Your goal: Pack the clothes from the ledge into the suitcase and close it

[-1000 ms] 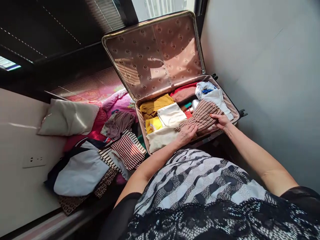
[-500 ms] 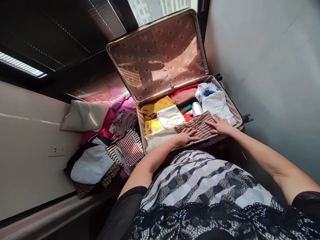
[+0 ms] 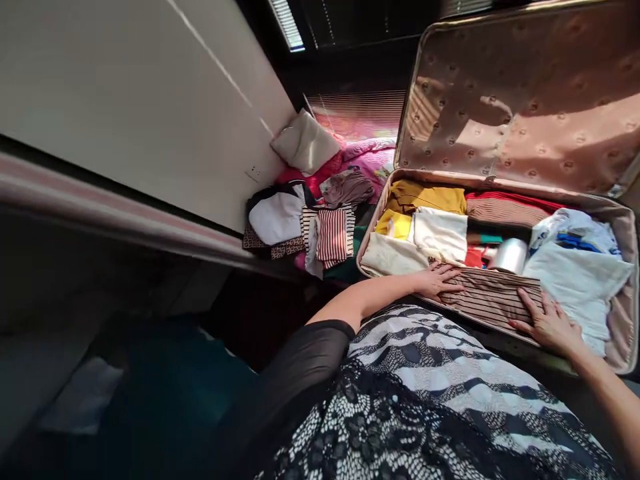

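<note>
Fingers spread and gripping nothing, the left hand [image 3: 436, 281] and right hand [image 3: 554, 328] rest on the brown striped garment [image 3: 491, 293] along the suitcase [image 3: 625, 303]'s near edge, where uneven pressure could ruck its folds against the silver cylinder [image 3: 512, 255]

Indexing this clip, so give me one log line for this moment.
left hand: flat on striped garment | right hand: on its other end | garment: inside open suitcase
</note>
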`<state>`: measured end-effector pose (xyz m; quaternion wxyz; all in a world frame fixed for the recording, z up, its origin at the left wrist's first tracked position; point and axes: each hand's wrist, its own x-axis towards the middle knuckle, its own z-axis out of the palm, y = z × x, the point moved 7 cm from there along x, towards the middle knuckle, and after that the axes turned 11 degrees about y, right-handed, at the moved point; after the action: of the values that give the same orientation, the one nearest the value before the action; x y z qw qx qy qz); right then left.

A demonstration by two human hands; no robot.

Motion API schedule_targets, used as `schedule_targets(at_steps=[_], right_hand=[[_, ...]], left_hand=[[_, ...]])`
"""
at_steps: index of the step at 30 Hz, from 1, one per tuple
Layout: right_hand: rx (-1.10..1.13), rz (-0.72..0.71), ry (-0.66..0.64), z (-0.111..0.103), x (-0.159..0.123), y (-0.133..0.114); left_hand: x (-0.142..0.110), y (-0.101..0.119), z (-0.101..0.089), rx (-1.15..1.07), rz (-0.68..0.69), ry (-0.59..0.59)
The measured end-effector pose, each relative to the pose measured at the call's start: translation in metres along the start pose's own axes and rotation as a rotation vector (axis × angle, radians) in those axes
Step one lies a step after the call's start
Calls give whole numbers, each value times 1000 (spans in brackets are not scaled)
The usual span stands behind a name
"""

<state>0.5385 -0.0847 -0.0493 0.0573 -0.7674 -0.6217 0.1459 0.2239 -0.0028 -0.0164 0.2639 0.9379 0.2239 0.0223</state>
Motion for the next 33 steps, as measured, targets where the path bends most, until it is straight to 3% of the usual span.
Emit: schedule_targets(at_steps=[3, 6, 9, 11, 12, 14, 17, 19, 21, 24, 28, 30, 33], right_hand=[[-1, 6, 85, -8, 0, 4], [-10, -102, 236, -25, -5, -11], [-16, -221, 316, -43, -6, -59], [-26, -225, 284, -50, 1, -106], [-36, -222, 250, -51, 7, -134], [-68, -253, 166, -50, 20, -195], [-110, -374, 39, -41, 35, -288], [-75, -458, -26, -33, 40, -342], [8, -524, -83, -23, 42, -389], [162, -547, -201, -3, 47, -448], [429, -371, -398, 31, 63, -515], [662, -186, -462, 46, 76, -546], [1043, 110, -542, 67, 89, -589]], left_hand=[[-23, -7, -32, -219, -25, 228], [-89, -42, -71, -404, -222, 643], [-194, -107, -89, -408, -738, 1034], [-262, -145, -87, -321, -1140, 1137], [-287, -160, -83, -269, -1295, 1128], [-313, -184, -73, -184, -1451, 1015], [-309, -207, -56, -103, -1439, 764], [-300, -214, -46, -77, -1427, 658], [-297, -219, -40, -76, -1445, 629], [-305, -226, -41, -117, -1412, 687], [-339, -244, -54, -262, -1381, 798], [-360, -253, -62, -334, -1405, 807], [-380, -256, -81, -366, -1316, 827]])
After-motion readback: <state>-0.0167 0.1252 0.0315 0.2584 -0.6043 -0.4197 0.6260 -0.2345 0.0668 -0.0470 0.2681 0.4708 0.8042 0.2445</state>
